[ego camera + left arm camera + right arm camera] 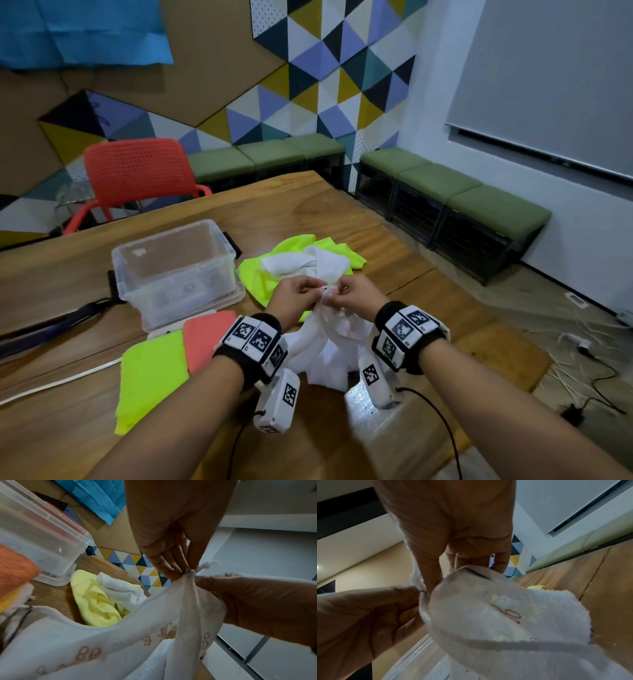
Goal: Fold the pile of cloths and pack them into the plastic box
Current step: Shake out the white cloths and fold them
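Note:
A white cloth with faint red print hangs above the table, bunched at its top. My left hand and right hand pinch that top edge close together. In the left wrist view my left hand pinches a corner of the white cloth; in the right wrist view my right hand pinches the white cloth too. Behind lies a pile: a neon yellow cloth with another white cloth on it. The clear plastic box stands open to the left.
A folded neon yellow cloth and a folded coral cloth lie side by side in front of the box. A red chair stands behind the wooden table. Cables cross the table's left part.

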A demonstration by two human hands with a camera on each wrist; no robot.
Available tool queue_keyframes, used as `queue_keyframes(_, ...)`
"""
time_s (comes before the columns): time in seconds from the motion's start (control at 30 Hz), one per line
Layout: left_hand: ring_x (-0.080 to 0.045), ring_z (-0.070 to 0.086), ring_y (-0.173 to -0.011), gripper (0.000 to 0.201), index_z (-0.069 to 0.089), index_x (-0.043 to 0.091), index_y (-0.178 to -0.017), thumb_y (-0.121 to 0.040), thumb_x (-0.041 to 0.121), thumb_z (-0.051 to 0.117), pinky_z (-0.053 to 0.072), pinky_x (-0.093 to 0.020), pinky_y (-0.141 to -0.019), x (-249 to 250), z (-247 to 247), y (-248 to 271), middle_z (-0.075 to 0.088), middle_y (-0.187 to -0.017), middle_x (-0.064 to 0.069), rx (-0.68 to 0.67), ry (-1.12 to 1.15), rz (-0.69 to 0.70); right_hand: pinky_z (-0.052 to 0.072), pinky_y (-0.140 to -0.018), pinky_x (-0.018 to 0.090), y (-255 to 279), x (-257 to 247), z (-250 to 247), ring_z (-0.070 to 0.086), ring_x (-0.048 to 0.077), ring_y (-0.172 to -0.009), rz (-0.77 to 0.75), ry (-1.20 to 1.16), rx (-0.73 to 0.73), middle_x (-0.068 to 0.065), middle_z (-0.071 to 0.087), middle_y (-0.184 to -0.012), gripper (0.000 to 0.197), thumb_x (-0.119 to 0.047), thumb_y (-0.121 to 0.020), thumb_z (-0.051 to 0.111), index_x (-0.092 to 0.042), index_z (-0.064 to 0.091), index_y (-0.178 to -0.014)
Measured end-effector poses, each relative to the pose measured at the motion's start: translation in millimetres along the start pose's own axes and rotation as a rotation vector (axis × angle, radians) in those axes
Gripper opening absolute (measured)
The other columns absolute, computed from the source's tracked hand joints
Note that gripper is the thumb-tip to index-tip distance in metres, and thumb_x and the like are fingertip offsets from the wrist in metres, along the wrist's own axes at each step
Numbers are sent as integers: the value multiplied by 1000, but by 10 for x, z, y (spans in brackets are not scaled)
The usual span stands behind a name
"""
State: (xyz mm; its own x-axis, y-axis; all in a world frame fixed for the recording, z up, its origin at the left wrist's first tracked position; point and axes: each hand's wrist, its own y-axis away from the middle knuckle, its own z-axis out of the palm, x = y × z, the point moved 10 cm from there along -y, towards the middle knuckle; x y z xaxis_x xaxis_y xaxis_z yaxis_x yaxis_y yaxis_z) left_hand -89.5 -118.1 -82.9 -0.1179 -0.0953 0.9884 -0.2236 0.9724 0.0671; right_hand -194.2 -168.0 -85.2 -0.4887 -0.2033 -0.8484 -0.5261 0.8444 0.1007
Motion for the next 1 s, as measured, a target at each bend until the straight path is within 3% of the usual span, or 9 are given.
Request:
queue_keyframes(0.1,0,60,-70,18,65,1,-104,-87,7,63,49,-10,-61,-6,12,67,64,-78,1,-71,-24,3,38,-43,14,-24,-17,0,45,-4,-32,-12,73,-2,0,54,-53,31,-12,-80,71,-16,49,-58)
queue_keyframes(0.3,12,56,-56,14,68,6,-85,-86,-5,59,50,-14,-62,-5,-145,35,65,-54,16,-48,-111,68,40,-53,20,-9,-90,137,51,2,-47,-50,125,-140,-1,53,-57,30,-16,-81,71,-18,49,-61)
queue_keyframes(0.4,-14,63,-78,19,67,10,-85,-91,0,52,48,-34,-80,27,-473,-61,70,-81,-1,207,-156,98,29,-52,27,34,141,131,40,10,-51,31,424,-251,-1,41,-56,41,-30,-87,63,-19,40,-55)
queue_keyframes(0.47,-27,61,-95,18,65,0,-97,-94,4,48,43,-30,-81,84,-790,-34,67,-100,-18,465,-185,92,32,-56,29,134,520,72,42,18,-59,156,763,-303,2,41,-61,42,-37,-87,59,-18,38,-55)
queue_keyframes(0.57,-33,57,-109,25,61,-4,-110,-96,8,44,42,-30,-86,111,-1026,-44,63,-114,-22,582,-224,61,47,-82,31,373,953,-84,60,27,-96,305,974,-304,13,63,-103,21,-32,-86,56,-13,62,-90)
queue_keyframes(0.67,-35,58,-103,24,63,-2,-108,-96,10,46,43,-33,-83,162,-1040,-116,64,-109,-25,527,-390,75,46,-91,33,416,984,-372,57,29,-111,287,869,-134,14,59,-121,34,-25,-89,47,-9,56,-117)
queue_keyframes(0.8,-36,59,-99,26,62,2,-109,-97,18,45,44,-35,-80,158,-1126,-165,65,-107,-24,510,-482,59,49,-83,36,389,697,-841,58,27,-98,187,817,112,11,61,-107,25,-27,-91,47,-9,59,-105)
queue_keyframes(0.9,-35,59,-93,27,61,10,-111,-99,24,41,46,-37,-77,341,-1156,-135,65,-102,-19,570,-516,111,42,-83,36,384,243,-1210,52,31,-101,-25,969,360,12,58,-106,18,-19,-89,54,-7,66,-96)
queue_keyframes(1.0,-28,59,-82,27,61,10,-109,-99,25,40,45,-32,-72,539,-1178,-141,66,-92,-11,626,-327,208,40,-83,42,461,-139,-1584,51,36,-101,-50,1124,607,11,61,-104,14,-20,-79,68,-8,74,-85)
